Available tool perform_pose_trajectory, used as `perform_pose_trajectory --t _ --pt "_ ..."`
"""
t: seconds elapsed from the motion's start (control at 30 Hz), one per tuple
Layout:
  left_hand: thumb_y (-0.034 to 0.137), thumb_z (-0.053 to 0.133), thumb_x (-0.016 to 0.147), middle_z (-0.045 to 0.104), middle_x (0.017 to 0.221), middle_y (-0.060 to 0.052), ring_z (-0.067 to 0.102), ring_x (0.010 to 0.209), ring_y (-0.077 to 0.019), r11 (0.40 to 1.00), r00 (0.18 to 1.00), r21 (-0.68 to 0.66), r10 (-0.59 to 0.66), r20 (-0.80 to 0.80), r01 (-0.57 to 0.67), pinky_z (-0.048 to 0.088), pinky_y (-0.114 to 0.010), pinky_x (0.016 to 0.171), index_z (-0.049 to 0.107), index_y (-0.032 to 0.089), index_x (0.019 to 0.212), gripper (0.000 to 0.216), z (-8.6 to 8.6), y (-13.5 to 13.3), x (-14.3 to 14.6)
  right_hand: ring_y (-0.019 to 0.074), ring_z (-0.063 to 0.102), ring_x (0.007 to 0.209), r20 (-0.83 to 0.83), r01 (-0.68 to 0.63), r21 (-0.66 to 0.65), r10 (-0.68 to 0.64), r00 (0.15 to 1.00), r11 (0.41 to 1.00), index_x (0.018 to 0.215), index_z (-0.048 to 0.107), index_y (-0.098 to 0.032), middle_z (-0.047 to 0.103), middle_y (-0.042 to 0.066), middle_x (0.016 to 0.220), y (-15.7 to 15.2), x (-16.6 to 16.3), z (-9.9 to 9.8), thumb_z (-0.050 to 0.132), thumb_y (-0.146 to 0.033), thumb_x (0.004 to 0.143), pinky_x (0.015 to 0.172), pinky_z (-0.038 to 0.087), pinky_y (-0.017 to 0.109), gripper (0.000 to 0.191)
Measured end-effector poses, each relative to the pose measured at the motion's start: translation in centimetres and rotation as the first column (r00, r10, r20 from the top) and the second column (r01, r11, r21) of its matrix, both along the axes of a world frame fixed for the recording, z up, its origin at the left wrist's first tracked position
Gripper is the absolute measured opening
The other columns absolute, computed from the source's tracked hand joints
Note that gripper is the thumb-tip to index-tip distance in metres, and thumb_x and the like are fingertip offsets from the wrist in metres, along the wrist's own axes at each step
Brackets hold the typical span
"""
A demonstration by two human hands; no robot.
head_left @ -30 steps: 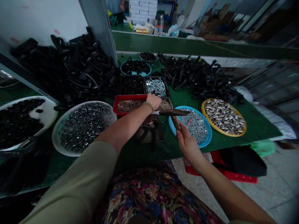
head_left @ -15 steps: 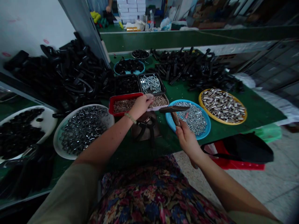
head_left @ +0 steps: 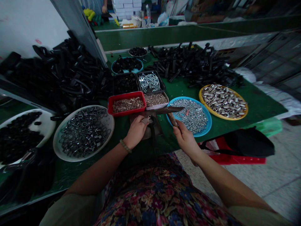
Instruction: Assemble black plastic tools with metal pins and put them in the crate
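My right hand is wrapped round the wooden handle of a hammer, its dark head raised over the gap between the metal plate and the blue tray. My left hand is closed, fingertips pinched at a black part with a small shiny piece on it. That part lies on a dark metal plate; my hand covers much of it. What the fingertips hold is too small to make out. Just beyond are a red tray of thin copper-coloured pins and a pale tray of tiny metal pieces.
A blue tray of small silver pieces and a yellow tray of metal sleeves stand right. Left is a white basin of metal rings. Black parts are piled behind. A black box holds screws. Another person's hand shows far back.
My left hand has come back from the tray of tiny pieces to the black part on the plate. The hammer, still in my right hand, has shifted slightly left in view.
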State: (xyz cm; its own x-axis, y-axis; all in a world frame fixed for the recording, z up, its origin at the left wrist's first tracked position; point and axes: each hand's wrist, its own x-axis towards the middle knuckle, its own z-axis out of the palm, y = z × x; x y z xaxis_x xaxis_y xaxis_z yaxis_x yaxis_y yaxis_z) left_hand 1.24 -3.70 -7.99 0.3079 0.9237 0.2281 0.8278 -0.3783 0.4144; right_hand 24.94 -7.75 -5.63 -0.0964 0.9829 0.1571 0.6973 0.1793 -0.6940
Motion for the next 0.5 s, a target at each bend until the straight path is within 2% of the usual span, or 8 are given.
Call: perform_pose_trajectory --t 0.2,0.37,0.5 --pt "0.03 0.043 0.097 0.057 0.1 -0.007 0.054 0.093 -0.021 0.998 0.972 0.048 -0.029 -0.233 0.042 0.047 -0.034 0.087 0.064 0.017 0.094 0.025 0.01 0.06 0.3 0.0257 0.07 0.082 -0.006 0.006 -0.009 -0.006 1.0 1.0 0.126 0.054 -0.017 0.072 0.013 0.095 0.03 -0.03 -0.36 0.036 -0.04 0.093 0.073 0.053 0.037 0.044" --pt "0.023 0.039 0.098 0.056 0.104 -0.007 0.053 0.094 -0.0211 0.991 0.946 0.045 -0.107 -0.305 0.126 0.045 -0.033 0.084 0.062 0.018 0.106 0.025 0.25 -0.3 0.26 0.0247 0.07 0.082 -0.023 -0.011 0.005 0.012 1.0 1.0 0.123 0.054 -0.019 0.072 0.012 0.099 -0.06 -0.31 -0.45 0.038 -0.038 0.094 0.073 0.055 0.037 0.039" --pt "0.021 0.042 0.097 0.057 0.107 -0.009 0.051 0.096 -0.0232 0.98 0.927 0.035 -0.173 -0.334 0.195 0.045 -0.034 0.085 0.06 0.015 0.109 0.023 0.45 -0.35 -0.06 0.0257 0.07 0.084 -0.015 -0.021 0.031 0.022 1.0 0.999 0.123 0.054 -0.016 0.072 0.014 0.102 -0.17 -0.45 -0.49 0.039 -0.038 0.094 0.074 0.055 0.039 0.04"
